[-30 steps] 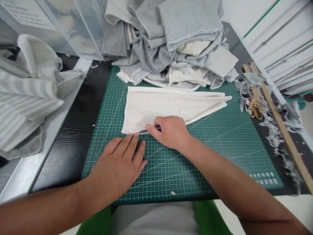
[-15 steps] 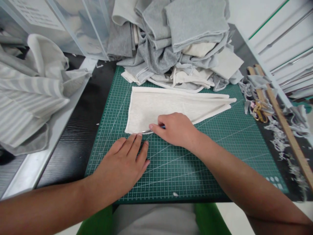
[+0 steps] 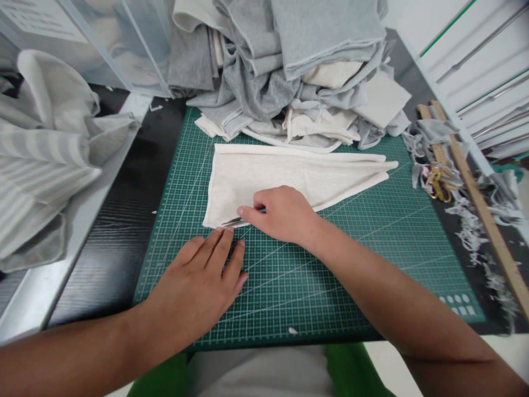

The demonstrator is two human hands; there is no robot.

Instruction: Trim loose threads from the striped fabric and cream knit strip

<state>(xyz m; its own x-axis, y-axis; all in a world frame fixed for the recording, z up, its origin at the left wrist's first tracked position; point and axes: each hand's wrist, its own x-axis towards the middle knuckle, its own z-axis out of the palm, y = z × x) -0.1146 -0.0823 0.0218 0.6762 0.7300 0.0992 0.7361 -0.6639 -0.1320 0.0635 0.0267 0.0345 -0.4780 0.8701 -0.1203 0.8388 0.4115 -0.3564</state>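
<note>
A cream piece of knit fabric point(image 3: 248, 171) lies on the green cutting mat point(image 3: 322, 286), with its wide end to the left and split, narrow ends to the right. My right hand point(image 3: 281, 215) is closed around a small pointed metal tool point(image 3: 232, 222) with a blue handle. Its tip lies along the fabric's near edge, close to the lower left corner; my palm hides most of the handle. My left hand point(image 3: 206, 270) rests flat on the mat, fingers spread, fingertips at that same edge beside the tip.
Folded grey and cream fabrics point(image 3: 264, 66) are heaped at the mat's far side. To the right lie gold-handled scissors point(image 3: 438, 184), a wooden ruler point(image 3: 483, 204) and thread scraps point(image 3: 469, 226). Striped fabric point(image 3: 41, 182) sits at left, before a clear plastic bin point(image 3: 124, 49).
My right hand has moved slightly left along the fabric's near edge, bringing the tool's tip nearer the corner. The whole view has shifted a little; my left hand stays at the edge.
</note>
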